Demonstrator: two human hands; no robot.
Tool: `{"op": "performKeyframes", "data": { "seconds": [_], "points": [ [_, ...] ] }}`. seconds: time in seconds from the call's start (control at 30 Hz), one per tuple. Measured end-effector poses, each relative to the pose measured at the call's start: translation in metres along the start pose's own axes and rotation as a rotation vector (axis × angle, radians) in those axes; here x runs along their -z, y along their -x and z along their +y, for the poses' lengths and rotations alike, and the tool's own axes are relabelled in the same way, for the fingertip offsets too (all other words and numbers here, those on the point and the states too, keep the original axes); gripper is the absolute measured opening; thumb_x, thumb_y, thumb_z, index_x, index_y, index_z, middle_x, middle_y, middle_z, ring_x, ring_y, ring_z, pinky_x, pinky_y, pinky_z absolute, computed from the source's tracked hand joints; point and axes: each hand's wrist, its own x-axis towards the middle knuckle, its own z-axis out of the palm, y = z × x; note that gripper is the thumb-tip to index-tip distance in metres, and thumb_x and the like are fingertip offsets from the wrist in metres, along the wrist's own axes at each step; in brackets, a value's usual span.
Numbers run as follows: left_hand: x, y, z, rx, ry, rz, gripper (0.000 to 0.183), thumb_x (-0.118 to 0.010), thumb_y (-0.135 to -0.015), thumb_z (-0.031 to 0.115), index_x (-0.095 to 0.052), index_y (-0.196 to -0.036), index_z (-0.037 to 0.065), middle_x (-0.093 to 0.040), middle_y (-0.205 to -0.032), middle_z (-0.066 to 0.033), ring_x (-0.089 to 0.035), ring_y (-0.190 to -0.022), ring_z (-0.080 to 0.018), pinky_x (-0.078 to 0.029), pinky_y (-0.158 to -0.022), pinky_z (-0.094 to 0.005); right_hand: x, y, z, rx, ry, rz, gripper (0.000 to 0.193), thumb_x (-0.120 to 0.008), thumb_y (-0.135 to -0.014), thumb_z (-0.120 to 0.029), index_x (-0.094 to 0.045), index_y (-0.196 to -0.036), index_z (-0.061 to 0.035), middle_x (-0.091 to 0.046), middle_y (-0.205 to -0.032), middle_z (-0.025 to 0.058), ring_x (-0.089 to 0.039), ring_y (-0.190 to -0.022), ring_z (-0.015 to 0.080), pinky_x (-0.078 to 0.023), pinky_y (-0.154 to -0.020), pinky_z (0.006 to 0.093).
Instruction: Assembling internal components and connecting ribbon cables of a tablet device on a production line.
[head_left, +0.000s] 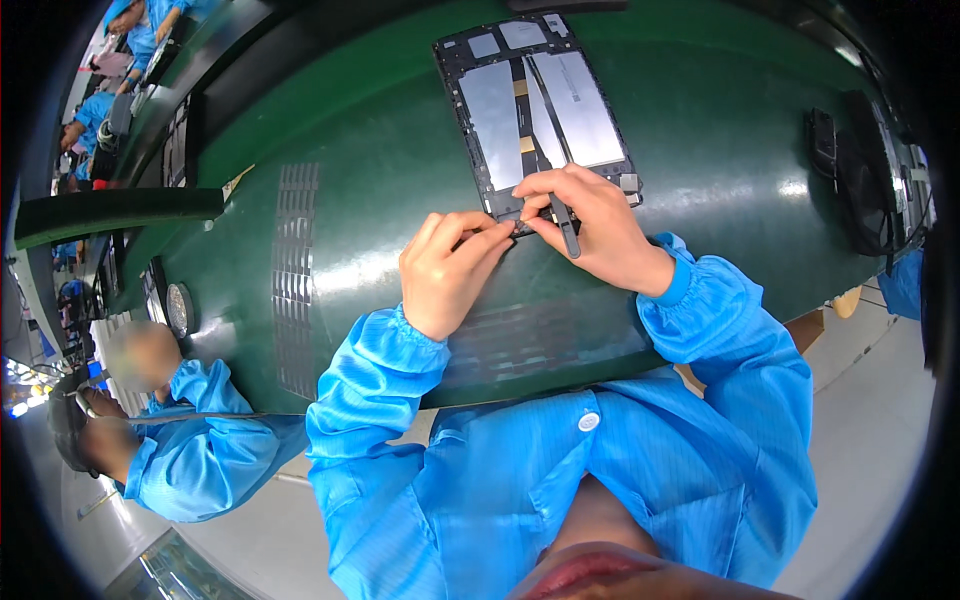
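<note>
An opened tablet (590, 110) lies on the green work mat, its black frame, silvery panels and a dark flat cable with gold patches exposed. My left hand (445, 265) is at its near left corner, thumb and fingertips pinched together; whatever sits between them is too small to make out. Over the near edge, my right hand (590, 215) grips dark tweezers (567, 232), whose blunt end points toward me. The right thumb and fingertips also meet at the tablet's near edge, close to the left fingertips.
A perforated strip sheet (295, 270) lies left of the tablet, with a faint translucent sheet (545, 335) near the front edge. A green-padded bar (120, 215) juts in from the left. Dark equipment and cables (865, 175) stand at the right. A co-worker's blue sleeve (215, 450) is at lower left.
</note>
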Motion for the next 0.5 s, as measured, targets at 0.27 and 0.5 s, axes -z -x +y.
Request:
{"op": "performKeyframes", "data": {
  "seconds": [0.27, 0.5],
  "points": [
    [0.0066, 0.0074, -0.0089, -0.206, -0.216, -0.082, 0.043, -0.067, -0.066, 0.010, -0.074, -0.107, 0.019, -0.064, -0.102, 0.0017, -0.060, -0.082, -0.0169, -0.052, -0.066, -0.0299, 0.0030, -0.0040, 0.0005, -0.013, -0.013, -0.035, 0.036, -0.074, -0.078, 0.002, -0.062, -0.111, -0.0065, -0.069, -0.089, 0.0057, -0.064, -0.086, 0.0234, -0.051, -0.076, 0.0354],
    [0.0101, 0.0038, -0.0028, -0.258, -0.249, -0.127, 0.045, -0.070, -0.068, 0.005, -0.073, -0.111, 0.019, -0.063, -0.103, -0.0017, -0.061, -0.080, -0.0186, -0.053, -0.067, -0.0313, 0.0039, -0.0026, 0.0068, 0.011, -0.030, -0.064, 0.036, -0.075, -0.078, 0.001, -0.063, -0.111, -0.0068, -0.069, -0.089, 0.0059, -0.064, -0.085, 0.0225, -0.051, -0.075, 0.0346]
  ]
}}
